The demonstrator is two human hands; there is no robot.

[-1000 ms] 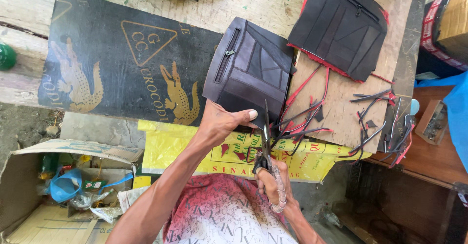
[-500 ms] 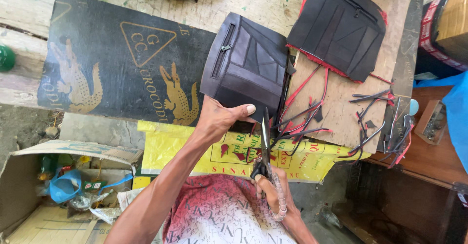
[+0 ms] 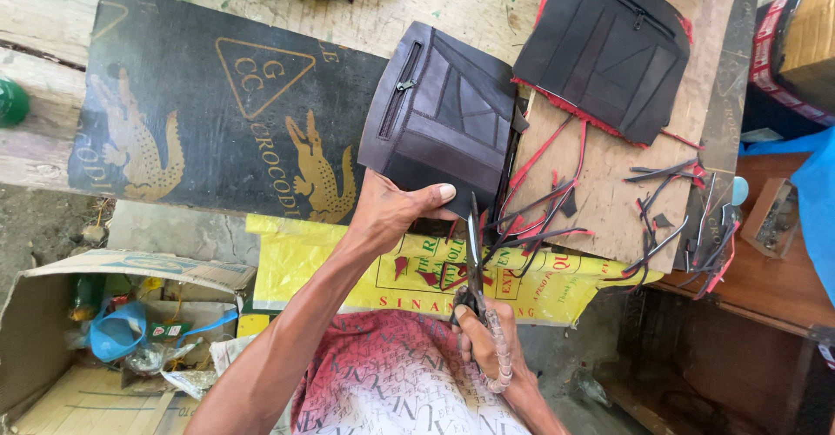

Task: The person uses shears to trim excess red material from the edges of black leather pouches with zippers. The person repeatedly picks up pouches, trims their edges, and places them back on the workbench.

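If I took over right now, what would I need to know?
Left hand: grips the lower edge of the dark leather bag panel, held up over the workbench.
Right hand: holds the scissors, blades pointing up at the panel's lower right corner.
Done: many black and red trimmings lie cut beside it.
Left: red edging still shows on the second panel.

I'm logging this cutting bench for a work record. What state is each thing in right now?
Left hand: gripping the lower edge of the dark panel.
Dark panel: held up, zip closed.
Right hand: holding the scissors.
Scissors: blades pointing up at the panel's edge, nearly closed.
Second panel: lying flat on the board, untouched.
Offcut strips: loose, scattered.
Cardboard box: open, filled with scraps.
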